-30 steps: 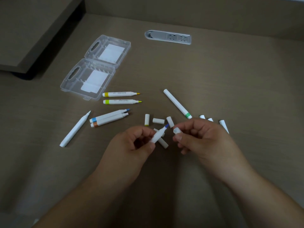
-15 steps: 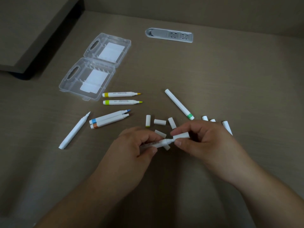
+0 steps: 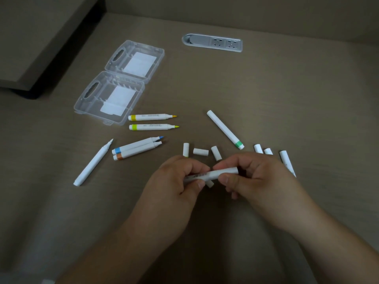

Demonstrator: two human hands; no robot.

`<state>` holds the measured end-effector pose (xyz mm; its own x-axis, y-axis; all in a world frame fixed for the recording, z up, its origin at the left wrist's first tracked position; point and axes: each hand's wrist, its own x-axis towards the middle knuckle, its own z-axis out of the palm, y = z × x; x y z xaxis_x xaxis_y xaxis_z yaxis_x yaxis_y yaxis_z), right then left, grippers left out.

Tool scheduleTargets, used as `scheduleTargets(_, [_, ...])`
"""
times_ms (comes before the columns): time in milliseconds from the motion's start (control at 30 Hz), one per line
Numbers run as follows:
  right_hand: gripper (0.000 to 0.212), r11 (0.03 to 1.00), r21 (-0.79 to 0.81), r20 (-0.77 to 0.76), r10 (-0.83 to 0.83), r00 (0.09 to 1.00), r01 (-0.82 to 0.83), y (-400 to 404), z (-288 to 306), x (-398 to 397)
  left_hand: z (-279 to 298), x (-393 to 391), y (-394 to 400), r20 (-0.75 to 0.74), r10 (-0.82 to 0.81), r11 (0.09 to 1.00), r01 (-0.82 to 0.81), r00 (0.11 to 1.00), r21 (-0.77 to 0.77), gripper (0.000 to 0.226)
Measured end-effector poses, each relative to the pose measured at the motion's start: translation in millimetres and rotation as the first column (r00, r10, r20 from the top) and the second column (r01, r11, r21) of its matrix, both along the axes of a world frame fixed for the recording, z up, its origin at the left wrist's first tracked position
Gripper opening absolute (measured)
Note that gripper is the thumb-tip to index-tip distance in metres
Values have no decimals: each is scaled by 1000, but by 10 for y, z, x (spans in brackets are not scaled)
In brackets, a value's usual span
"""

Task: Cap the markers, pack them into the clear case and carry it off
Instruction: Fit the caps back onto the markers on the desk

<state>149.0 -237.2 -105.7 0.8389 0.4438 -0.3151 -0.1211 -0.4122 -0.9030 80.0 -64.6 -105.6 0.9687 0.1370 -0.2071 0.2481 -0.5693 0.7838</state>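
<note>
A white plastic marker with its white cap on point(image 3: 211, 174) is held just above the brown wood-grain desk point(image 3: 266, 95), near its front middle. Its long axis runs nearly left to right, the capped end pointing right and slightly away. The left hand point(image 3: 176, 181) curls its fingers round the barrel, thumb pressed along the near side. The right hand point(image 3: 252, 177) pinches the capped end between thumb and forefinger, the other fingers curled loosely beneath.

Just beyond the hands lie three loose white caps point(image 3: 200, 151); further caps and a marker are partly hidden behind the right hand. A capped green-banded marker point(image 3: 225, 129) lies diagonally beyond them. To the left lie five uncapped markers point(image 3: 152, 121), tips pointing right or away. The open clear plastic case point(image 3: 121, 83) rests at the far left, a grey socket strip point(image 3: 213, 42) beyond.
</note>
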Motion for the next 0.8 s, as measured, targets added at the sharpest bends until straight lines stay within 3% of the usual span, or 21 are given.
scheduleTargets(133, [22, 994, -7, 63, -112, 992, 113, -179, 48, 24, -42, 8, 12, 36, 116, 993, -115, 993, -21, 30])
scheduleTargets(233, [20, 929, -2, 131, -365, 922, 369, -374, 81, 18, -135, 31, 124, 66, 212, 969, -218, 975, 113, 34])
scheduleTargets(333, [16, 872, -121, 252, -436, 864, 475, -455, 14, -66, -203, 57, 182, 50, 203, 943, -209, 978, 257, 36])
scheduleTargets(433, [17, 844, -286, 367, -341, 866, 453, -423, -77, -199, -247, 67, 201, 70, 191, 897, -203, 979, 393, 37])
scheduleTargets(567, [23, 817, -448, 517, -93, 851, 362, -360, -129, -332, -299, 67, 389, 188, 211, 777, -281, 959, 563, 34])
scheduleTargets(800, [33, 727, -636, 547, 191, 815, 257, -297, -208, -343, -370, 66, 586, 202, 276, 699, -341, 940, 629, 23])
